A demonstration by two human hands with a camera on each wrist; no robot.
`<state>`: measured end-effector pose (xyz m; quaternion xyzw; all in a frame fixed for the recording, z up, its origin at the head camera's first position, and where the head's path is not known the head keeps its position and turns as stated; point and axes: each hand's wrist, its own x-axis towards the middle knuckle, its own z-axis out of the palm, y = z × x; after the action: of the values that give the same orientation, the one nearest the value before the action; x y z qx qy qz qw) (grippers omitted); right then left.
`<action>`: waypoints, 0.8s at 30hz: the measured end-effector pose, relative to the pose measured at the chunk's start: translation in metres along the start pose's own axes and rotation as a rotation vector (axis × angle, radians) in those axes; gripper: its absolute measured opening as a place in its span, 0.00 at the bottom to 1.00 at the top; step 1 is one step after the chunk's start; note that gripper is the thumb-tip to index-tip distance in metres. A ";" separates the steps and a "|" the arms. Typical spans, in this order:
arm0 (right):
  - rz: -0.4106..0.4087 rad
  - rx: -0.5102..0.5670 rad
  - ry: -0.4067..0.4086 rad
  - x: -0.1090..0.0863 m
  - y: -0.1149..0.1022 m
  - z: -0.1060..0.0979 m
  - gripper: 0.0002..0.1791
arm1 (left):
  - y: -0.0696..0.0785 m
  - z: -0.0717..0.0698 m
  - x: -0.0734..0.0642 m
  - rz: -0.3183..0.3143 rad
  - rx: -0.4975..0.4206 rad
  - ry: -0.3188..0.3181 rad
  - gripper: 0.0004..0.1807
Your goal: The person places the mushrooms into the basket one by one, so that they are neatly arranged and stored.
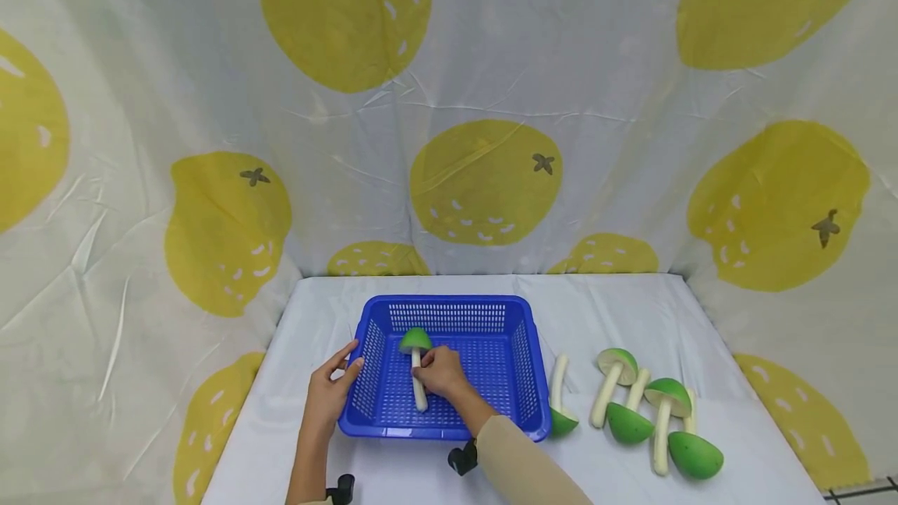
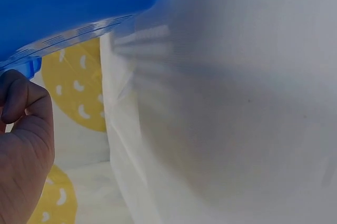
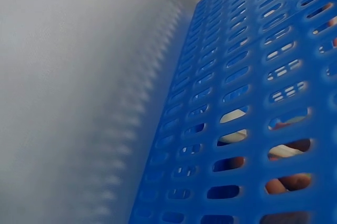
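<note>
Inside the blue basket (image 1: 449,300) is a green-capped mushroom (image 1: 416,360), its cap toward the far side; the right hand (image 1: 443,371) pinches its pale stem, while the left hand (image 1: 328,390) grips the basket's left rim between thumb and fingers; on the white tabletop (image 1: 596,306), a lone mushroom (image 1: 557,390) lies just beside the basket's right side, and four others (image 1: 630,424) lie clustered farther right.

Forward-facing head view and close wrist views share the basket (image 1: 484,357).

Lemon-print cloth (image 1: 617,178) behind and at both sides; white tablecloth (image 1: 596,314) below.
</note>
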<state>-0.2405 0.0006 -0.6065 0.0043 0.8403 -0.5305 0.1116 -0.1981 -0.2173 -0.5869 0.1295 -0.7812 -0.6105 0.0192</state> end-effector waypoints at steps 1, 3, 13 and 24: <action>0.001 -0.008 0.004 -0.001 -0.001 0.000 0.10 | 0.000 0.000 0.000 0.005 0.006 0.004 0.26; 0.004 -0.034 0.015 -0.003 -0.004 -0.001 0.10 | -0.005 0.001 0.002 0.014 0.010 0.014 0.26; 0.011 -0.155 0.042 -0.008 -0.010 -0.004 0.12 | -0.007 0.000 0.003 0.005 0.018 0.006 0.25; -0.056 -0.249 0.056 -0.016 -0.013 -0.032 0.18 | -0.005 0.000 0.002 -0.005 0.030 0.000 0.26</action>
<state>-0.2320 0.0253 -0.5790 -0.0184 0.9022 -0.4247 0.0729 -0.1992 -0.2190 -0.5924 0.1320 -0.7899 -0.5986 0.0157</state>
